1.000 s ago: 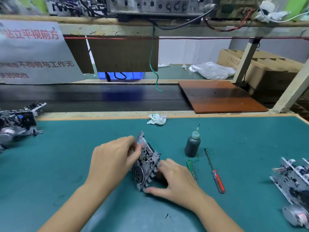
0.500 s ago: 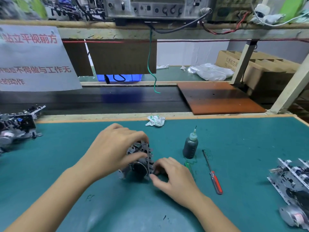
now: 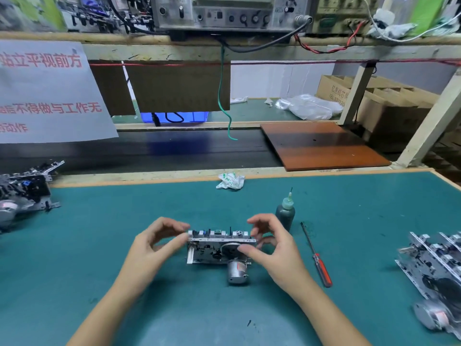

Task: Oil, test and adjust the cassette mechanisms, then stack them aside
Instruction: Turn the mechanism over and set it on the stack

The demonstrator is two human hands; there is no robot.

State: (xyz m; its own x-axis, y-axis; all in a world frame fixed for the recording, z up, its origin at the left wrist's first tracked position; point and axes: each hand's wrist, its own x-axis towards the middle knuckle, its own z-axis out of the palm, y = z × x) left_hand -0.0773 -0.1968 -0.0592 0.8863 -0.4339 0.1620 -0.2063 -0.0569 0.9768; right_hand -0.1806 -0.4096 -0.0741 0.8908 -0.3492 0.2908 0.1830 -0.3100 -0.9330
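A metal cassette mechanism (image 3: 214,249) with a round motor on its near side stands on its edge on the green mat (image 3: 124,245), its row of keys on top. My left hand (image 3: 156,242) pinches its left end between thumb and fingers. My right hand (image 3: 268,242) holds the right end, thumb on the dark flywheel, fingers curled over the top. A dark oil bottle (image 3: 285,214) with a needle tip stands just behind the right hand. A red-handled screwdriver (image 3: 316,255) lies to its right.
More cassette mechanisms lie stacked at the mat's right edge (image 3: 434,275) and at its left edge (image 3: 22,191). A crumpled wrapper (image 3: 230,181) sits at the mat's far edge. Behind run a dark conveyor belt (image 3: 174,151) and a brown board (image 3: 319,143).
The mechanism has been turned from lying tilted under both hands to standing on its edge, keys up and motor toward me. Both hands have shifted to its two ends.
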